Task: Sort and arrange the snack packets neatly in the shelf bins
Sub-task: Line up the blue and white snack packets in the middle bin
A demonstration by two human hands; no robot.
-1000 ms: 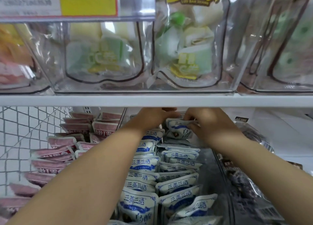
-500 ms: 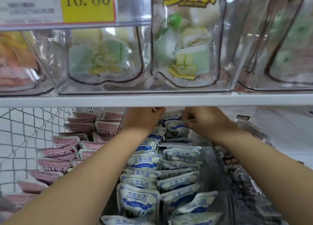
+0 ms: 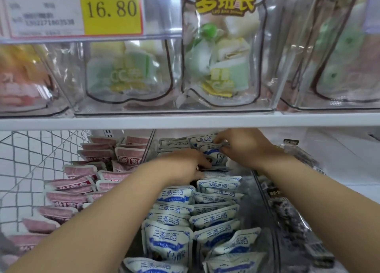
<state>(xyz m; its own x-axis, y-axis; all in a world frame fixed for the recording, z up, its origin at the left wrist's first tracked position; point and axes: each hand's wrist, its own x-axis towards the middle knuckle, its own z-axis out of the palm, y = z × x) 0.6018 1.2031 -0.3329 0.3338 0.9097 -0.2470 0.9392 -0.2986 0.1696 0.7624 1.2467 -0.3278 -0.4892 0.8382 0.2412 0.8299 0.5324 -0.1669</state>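
Note:
Two rows of white-and-blue snack packets (image 3: 172, 217) fill a clear shelf bin (image 3: 259, 192) on the lower shelf. My right hand (image 3: 244, 147) is at the back of the bin under the shelf board, fingers pinched on the top edge of an upright white-and-blue packet (image 3: 214, 153). My left hand (image 3: 185, 165) lies palm down on the left row, fingertips against the lower part of that same packet. Whether it grips anything is hidden.
Pink packets (image 3: 78, 182) fill the bin to the left, beside a white wire mesh (image 3: 24, 159). Dark packets (image 3: 292, 215) lie in the bin to the right. A white shelf board (image 3: 185, 121) runs overhead, carrying clear bins of green and yellow snacks (image 3: 218, 67) and a yellow price tag (image 3: 111, 9).
My left hand has drawn back toward me and down onto the left row of packets. My right hand stays at the back, still pinching the upright packet.

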